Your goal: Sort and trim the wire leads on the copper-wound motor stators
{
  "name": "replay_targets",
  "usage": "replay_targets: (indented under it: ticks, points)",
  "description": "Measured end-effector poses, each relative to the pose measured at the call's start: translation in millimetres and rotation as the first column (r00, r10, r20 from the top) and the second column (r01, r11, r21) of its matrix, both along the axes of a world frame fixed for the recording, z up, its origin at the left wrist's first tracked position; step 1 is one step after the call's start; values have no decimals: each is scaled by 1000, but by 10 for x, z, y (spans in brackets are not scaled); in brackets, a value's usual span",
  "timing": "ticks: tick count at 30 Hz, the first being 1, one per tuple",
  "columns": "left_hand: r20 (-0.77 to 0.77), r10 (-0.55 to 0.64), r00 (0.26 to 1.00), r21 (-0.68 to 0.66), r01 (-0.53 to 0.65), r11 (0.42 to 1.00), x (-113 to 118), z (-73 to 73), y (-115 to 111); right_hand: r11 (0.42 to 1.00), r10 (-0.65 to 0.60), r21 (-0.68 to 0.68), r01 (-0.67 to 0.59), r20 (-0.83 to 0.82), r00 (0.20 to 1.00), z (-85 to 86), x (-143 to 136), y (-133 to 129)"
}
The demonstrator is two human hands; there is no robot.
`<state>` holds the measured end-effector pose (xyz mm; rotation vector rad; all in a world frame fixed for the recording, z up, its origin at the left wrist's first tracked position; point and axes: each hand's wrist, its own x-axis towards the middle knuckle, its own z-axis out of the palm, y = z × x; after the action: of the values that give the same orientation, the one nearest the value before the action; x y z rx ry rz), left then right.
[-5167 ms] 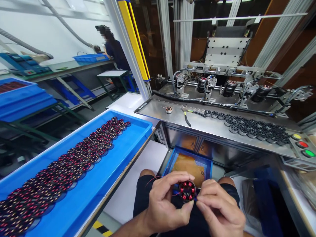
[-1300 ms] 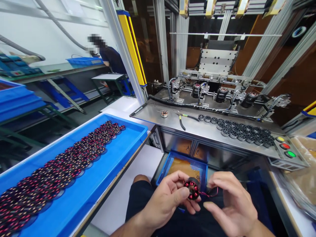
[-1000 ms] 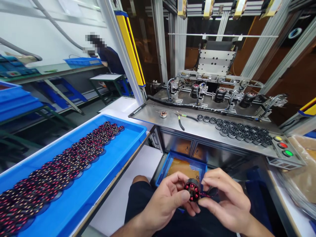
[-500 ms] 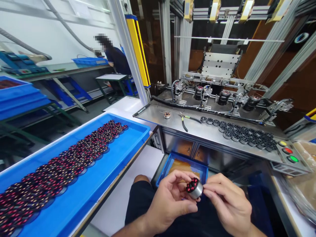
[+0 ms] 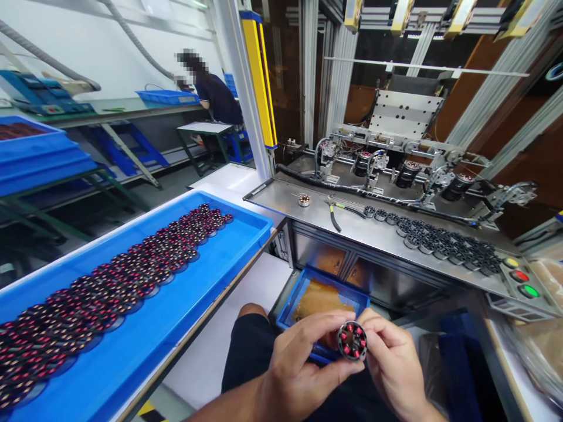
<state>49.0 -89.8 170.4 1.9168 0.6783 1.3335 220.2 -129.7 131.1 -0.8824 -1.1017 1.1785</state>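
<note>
Over my lap, a motor stator (image 5: pixel 352 341) with red windings and a dark metal ring has its round wound face turned toward me. My left hand (image 5: pixel 303 357) grips it from the left, thumb below and fingers above. On the other side, the closed thumb and fingers of my right hand (image 5: pixel 393 354) press at its right edge; their tips are partly hidden. Many similar wound stators (image 5: pixel 145 266) lie in overlapping rows in the blue tray (image 5: pixel 211 281) on my left. A lone copper-wound stator (image 5: pixel 304 200) stands on the metal bench.
Pliers (image 5: pixel 336 214) and rows of black stator cores (image 5: pixel 448 240) lie on the bench (image 5: pixel 285 196) before the winding machine (image 5: pixel 400 158). Push buttons (image 5: pixel 519 275) sit at right. Below is a blue bin (image 5: pixel 292 299). A person (image 5: pixel 215 94) sits farther back.
The stator in my hands has turned so its wound face points toward me rather than tilting up to the left. My right hand has moved left, closer in. The camera view has shifted slightly.
</note>
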Motion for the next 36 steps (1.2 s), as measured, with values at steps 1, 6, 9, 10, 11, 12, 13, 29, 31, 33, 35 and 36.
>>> replay_targets:
  ticks: [1,6,9,10,11,12,13,29,31,33,35,36]
  points:
    - [-5,3,1000,4,-3,1000,-6,2,3,1000,0,0,0,2,1000,3,-4,-1]
    - [-5,-17,1000,16,17,1000,-20,-8,12,1000,-7,29,6,24,1000,50,-13,6]
    - [57,-56,997,94,50,994,-12,2,47,1000,-25,-6,25,15,1000,62,-16,9]
    - [77,-71,994,128,61,990,-7,11,64,999,-27,-24,27,12,1000,62,-16,6]
    - [92,-86,992,161,71,984,-3,22,81,999,-28,-38,28,13,1000,61,-15,3]
    - [97,-99,990,190,79,979,0,31,96,999,-29,-43,30,24,999,64,-14,0]
    - [94,-107,990,214,85,973,4,38,107,999,-34,-37,36,42,999,73,-12,-2]
    - [760,-317,568,-614,787,-62,117,-124,143,735,-392,642,-219,666,635,694,237,69]
    - [737,-250,628,-645,764,17,130,-119,137,723,-414,657,-214,660,627,690,251,69]
    - [724,-202,660,-655,749,97,146,-119,113,728,-431,656,-197,663,612,693,261,73]
    - [721,-169,672,-652,741,161,158,-105,88,750,-430,638,-174,671,604,710,266,78]
    - [718,-156,678,-652,734,188,160,-89,81,759,-433,632,-160,672,601,723,265,79]
